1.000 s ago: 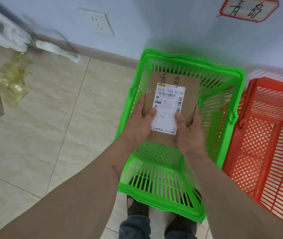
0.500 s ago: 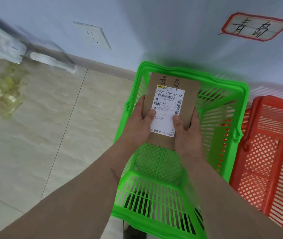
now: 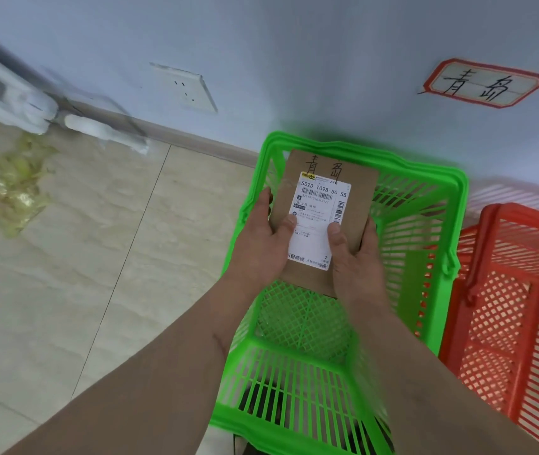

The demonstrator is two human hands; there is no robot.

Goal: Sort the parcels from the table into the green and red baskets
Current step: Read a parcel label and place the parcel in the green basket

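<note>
So, quick rundown from the head view:

Parcel: flat brown cardboard parcel [image 3: 358,195] with a white printed shipping label [image 3: 319,218] stuck on its face and two handwritten black characters near its far edge. It's held up over the open top of the green basket, tilted a little, touching neither the mesh floor nor the walls as far as I can see.

Left hand: left hand [image 3: 258,244] grips the parcel's left edge, thumb pressed down on the label, fingers tucked underneath (hidden, so can't say how they lie).

Right hand: right hand [image 3: 356,261] grips the right edge the same way, thumb on the label's lower right part.

Green basket: bright green slotted plastic basket [image 3: 452,205] sitting on the floor against the wall, directly below the parcel.

Red basket: red slotted plastic basket [image 3: 511,310] just beside the green one on its right, sides touching or nearly so.

Wall: pale blue wall with a red-bordered paper sign [image 3: 481,83] carrying the same two characters, and a white wall socket [image 3: 184,88] further left.

Floor: beige floor tiles [image 3: 64,290] with a yellowish crumpled scrap [image 3: 15,185] over at the left.
</note>
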